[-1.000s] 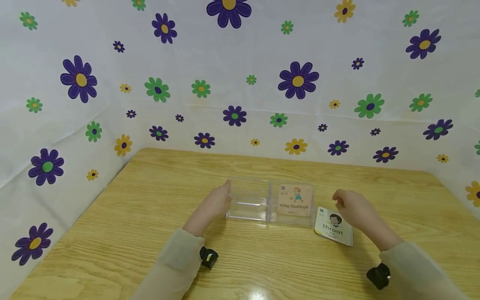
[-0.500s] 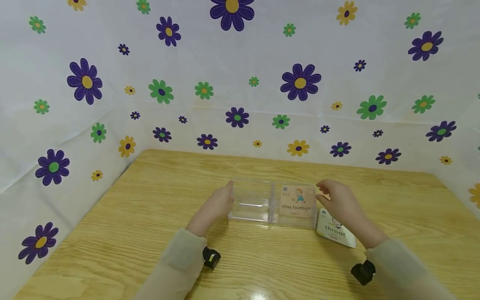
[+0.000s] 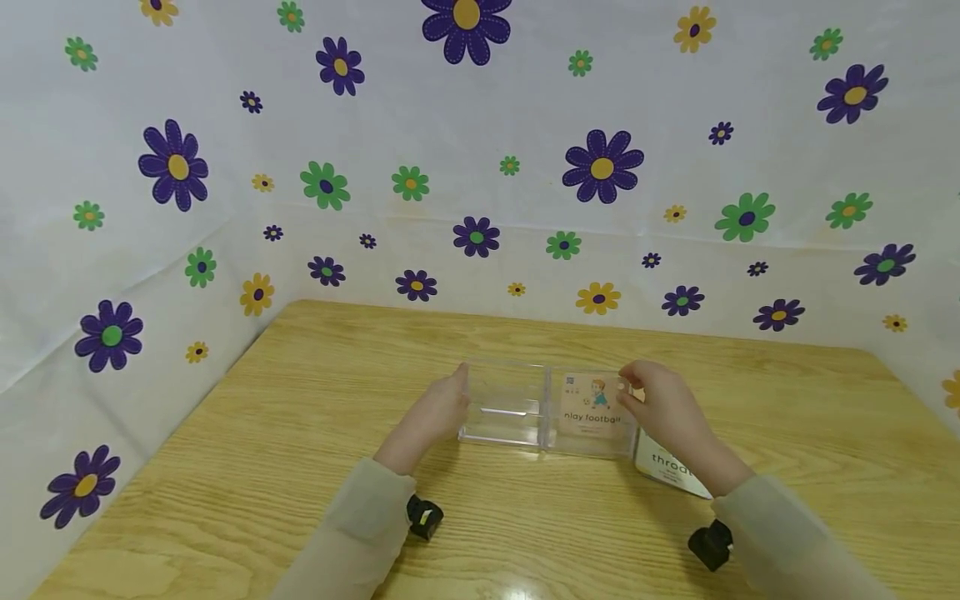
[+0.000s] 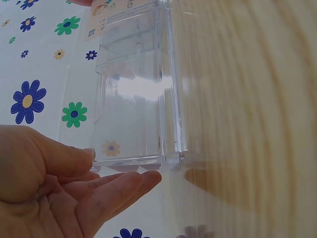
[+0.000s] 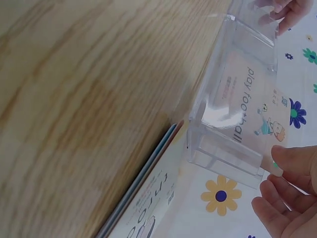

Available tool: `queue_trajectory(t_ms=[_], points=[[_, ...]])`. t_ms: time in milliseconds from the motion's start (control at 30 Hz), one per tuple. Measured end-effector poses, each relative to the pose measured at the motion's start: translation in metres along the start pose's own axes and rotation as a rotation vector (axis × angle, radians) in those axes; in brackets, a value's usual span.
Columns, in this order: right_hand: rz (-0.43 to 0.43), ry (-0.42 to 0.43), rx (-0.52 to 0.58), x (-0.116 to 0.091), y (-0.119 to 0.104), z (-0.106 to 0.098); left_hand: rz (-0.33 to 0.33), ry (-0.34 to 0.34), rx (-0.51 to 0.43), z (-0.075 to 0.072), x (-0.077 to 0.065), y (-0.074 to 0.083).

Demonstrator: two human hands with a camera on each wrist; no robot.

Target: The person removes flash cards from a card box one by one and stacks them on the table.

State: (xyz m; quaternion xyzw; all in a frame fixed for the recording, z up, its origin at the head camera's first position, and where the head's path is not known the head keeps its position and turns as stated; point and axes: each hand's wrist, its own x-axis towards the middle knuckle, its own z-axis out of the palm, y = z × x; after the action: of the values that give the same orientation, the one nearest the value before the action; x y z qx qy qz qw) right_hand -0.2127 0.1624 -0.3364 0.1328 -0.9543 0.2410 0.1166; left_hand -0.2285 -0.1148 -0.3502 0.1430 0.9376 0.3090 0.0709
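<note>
A clear plastic box (image 3: 501, 425) with two compartments sits on the table. My left hand (image 3: 435, 406) holds its left end, thumb at the upper edge and fingers against the end wall, as the left wrist view shows. An orange-pink "play football" card (image 3: 588, 404) is in the right compartment, its upper part rising past the rim. My right hand (image 3: 666, 408) pinches the upper right corner of this card (image 5: 270, 106) between thumb and fingers. Below the right hand lies a stack of cards (image 3: 663, 467) topped by one reading "throat", partly hidden by that hand and wrist.
The wooden table (image 3: 360, 367) has its back and left edges against a white cloth (image 3: 517, 200) printed with flowers. Black wrist cameras (image 3: 425, 517) hang below both cuffs. The card stack stands close to the box's right end.
My right hand has moved left from above the card stack to the box's right end and now pinches the "play football" card. My left hand stays on the box. The view has shifted slightly.
</note>
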Motion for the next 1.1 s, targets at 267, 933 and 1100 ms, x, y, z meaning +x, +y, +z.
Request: queue_trajectory(t_ms=[267, 933, 1100], points=[[-0.003, 0.007, 0.006, 0.000, 0.000, 0.002, -0.018, -0.011, -0.027, -0.001, -0.002, 0.001], [0.003, 0.034, 0.104, 0.001, -0.001, -0.012, -0.002, -0.001, -0.028, 0.001, 0.001, 0.001], [0.013, 0.053, 0.134, 0.000, 0.000, -0.021, -0.003, 0.004, -0.014, 0.001, 0.001, 0.001]])
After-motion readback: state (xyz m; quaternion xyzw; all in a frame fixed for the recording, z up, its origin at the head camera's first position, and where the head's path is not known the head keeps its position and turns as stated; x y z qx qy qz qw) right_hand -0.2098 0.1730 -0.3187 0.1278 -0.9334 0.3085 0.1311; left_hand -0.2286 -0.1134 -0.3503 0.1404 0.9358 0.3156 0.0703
